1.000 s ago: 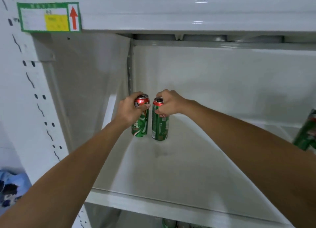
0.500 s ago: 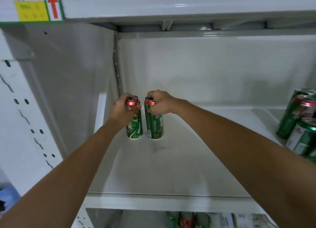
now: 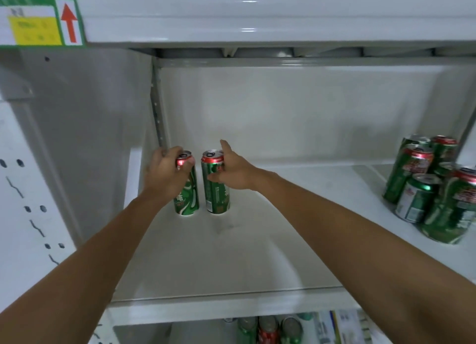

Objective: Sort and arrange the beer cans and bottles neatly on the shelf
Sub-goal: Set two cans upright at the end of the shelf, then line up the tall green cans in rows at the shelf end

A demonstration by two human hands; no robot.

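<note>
Two green beer cans with red tops stand upright side by side in the back left corner of the white shelf (image 3: 231, 271). My left hand (image 3: 164, 173) wraps over the top of the left can (image 3: 189, 198). My right hand (image 3: 233, 169) rests against the right side of the right can (image 3: 215, 189), thumb in front, index finger lifted up and apart from the can's rim. Both cans sit on the shelf board.
A cluster of several green cans (image 3: 432, 189), some leaning, crowds the shelf's right end. The shelf's side wall (image 3: 85, 137) is close to the left can. More cans (image 3: 268, 329) stand on the shelf below. A green label with a red arrow (image 3: 41, 21) is on the shelf above.
My right hand has loosened from gripping the right can's top to an open hold on its side. The view shifted, showing more of the can cluster on the right.
</note>
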